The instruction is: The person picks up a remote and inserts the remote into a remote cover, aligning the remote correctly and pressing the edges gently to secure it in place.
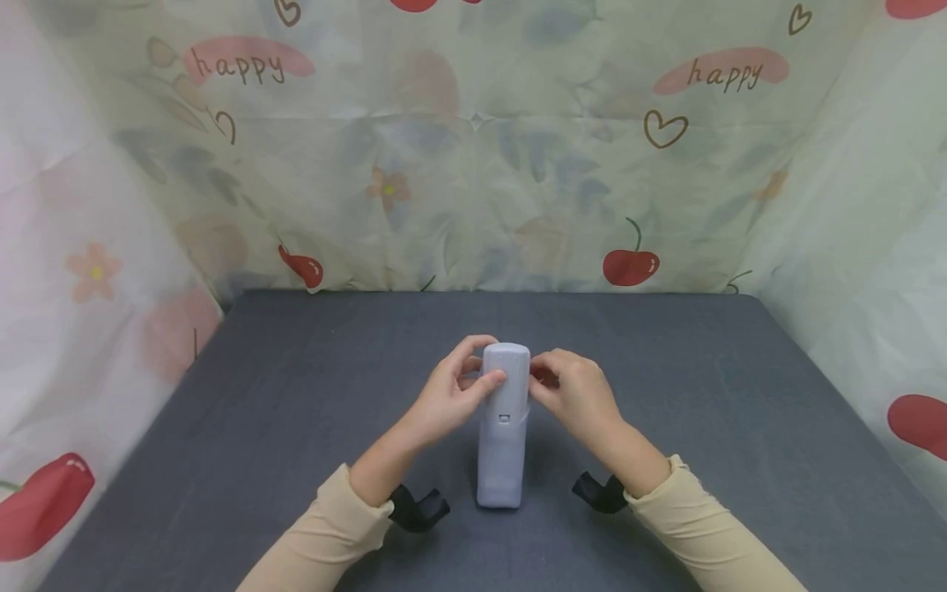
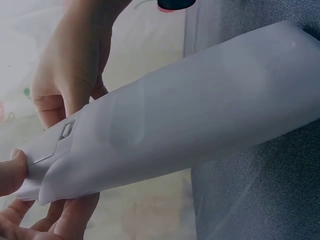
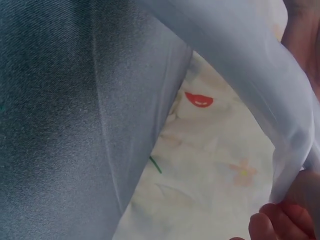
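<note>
A white remote control [image 1: 510,362] stands upright over the table, its back with a small latch towards me. A translucent sleeve [image 1: 501,473] covers its lower part, and the sleeve's edge flares beside the latch in the left wrist view. My left hand [image 1: 447,395] grips the upper end, thumb on the back face and fingers around the far side. On the right side, my right hand [image 1: 580,390] pinches the sleeve's edge between thumb and curled fingers [image 3: 280,220], as the right wrist view shows. The remote's front is hidden.
Under the hands lies a dark grey tabletop [image 1: 333,353]. Printed fabric with cherries and hearts forms a back curtain [image 1: 473,164] and side curtains. Black straps [image 1: 420,510] hang at both wrists, near the beige sleeves.
</note>
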The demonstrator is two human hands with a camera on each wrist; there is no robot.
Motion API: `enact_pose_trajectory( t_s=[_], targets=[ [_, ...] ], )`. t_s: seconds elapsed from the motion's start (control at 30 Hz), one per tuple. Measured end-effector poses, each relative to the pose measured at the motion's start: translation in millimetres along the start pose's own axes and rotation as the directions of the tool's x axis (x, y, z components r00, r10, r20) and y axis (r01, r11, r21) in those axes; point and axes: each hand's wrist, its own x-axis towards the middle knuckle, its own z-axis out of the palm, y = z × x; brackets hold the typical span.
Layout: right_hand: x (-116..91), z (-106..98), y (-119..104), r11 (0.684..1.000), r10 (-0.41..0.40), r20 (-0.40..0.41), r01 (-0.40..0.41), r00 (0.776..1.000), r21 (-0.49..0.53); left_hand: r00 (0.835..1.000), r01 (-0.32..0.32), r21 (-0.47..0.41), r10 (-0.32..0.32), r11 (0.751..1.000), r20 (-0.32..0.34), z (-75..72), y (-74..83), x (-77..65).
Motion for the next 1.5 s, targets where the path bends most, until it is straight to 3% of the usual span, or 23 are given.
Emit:
enact_pose_trajectory(
  t_s=[0.2, 0.37, 0.57, 0.77, 0.93, 1.1, 1.27, 1.5],
  targets=[
    [0, 2, 3, 0.996, -0.058, -0.069, 0.054, 0.996, -0.064, 1.0, -0.011, 0.03, 0.01, 0.999, 0.008, 1.9, 1.8, 0.8],
    [2, -2, 7, 0.995, -0.095, -0.143, 0.095, 0.985, -0.012, 1.0, -0.019, 0.047, 0.019, 0.999, 0.008, 3.4, 5.3, 1.3],
    [4, -8, 9, 0.984, -0.021, -0.211, 0.058, 0.977, 0.171, 1.0, 0.003, 0.073, -0.004, 0.997, 0.006, 6.4, 6.9, 0.1],
    [9, -15, 6, 0.952, 0.088, -0.208, -0.02, 0.974, 0.306, 1.0, 0.019, 0.11, -0.019, 0.994, 0.003, 12.2, 11.2, -1.7],
    [12, -20, 4, 0.938, 0.111, -0.217, -0.03, 0.97, 0.345, 1.0, 0.008, 0.147, -0.008, 0.989, -0.001, 16.9, 15.3, -2.0],
    [12, -18, 4, 0.964, -0.015, -0.299, 0.094, 0.954, 0.25, 1.0, 0.017, 0.152, -0.015, 0.988, -0.016, 18.6, 15.3, -1.7],
    [11, -17, 0, 0.962, -0.191, -0.355, 0.247, 0.915, 0.117, 0.999, 0.022, 0.16, -0.014, 0.987, -0.053, 18.1, 14.9, -3.6],
    [8, -18, -9, 0.955, -0.284, -0.348, 0.297, 0.893, -0.018, 0.99, -0.002, 0.176, 0.026, 0.984, -0.135, 21.7, 12.5, -3.2]
  ],
)
